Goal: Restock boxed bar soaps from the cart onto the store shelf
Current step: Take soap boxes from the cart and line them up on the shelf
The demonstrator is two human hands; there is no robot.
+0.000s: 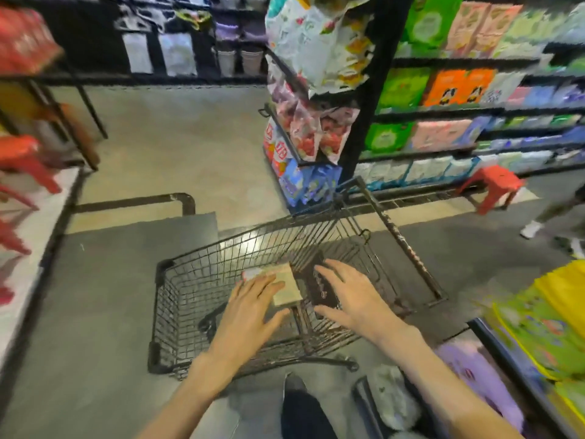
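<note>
A black wire cart (196, 280) stands on the floor in front of me. Inside it lie a beige soap box (287, 288) and a dark brown soap box (319, 288) side by side. My left hand (250, 308) reaches into the cart with straight fingers over the beige box's left edge. Spread open, my right hand (351, 296) hovers over the dark box, its thumb near the box's lower end. Whether either hand touches a box is unclear in the blur.
A store shelf (443, 112) with colourful packs runs along the right, with hanging snack bags (316, 128) on its end. A red stool (493, 185) stands by it. Another shelf edge (522, 381) with green and yellow packs is close at the lower right. Someone's shoe (531, 229) shows at the right.
</note>
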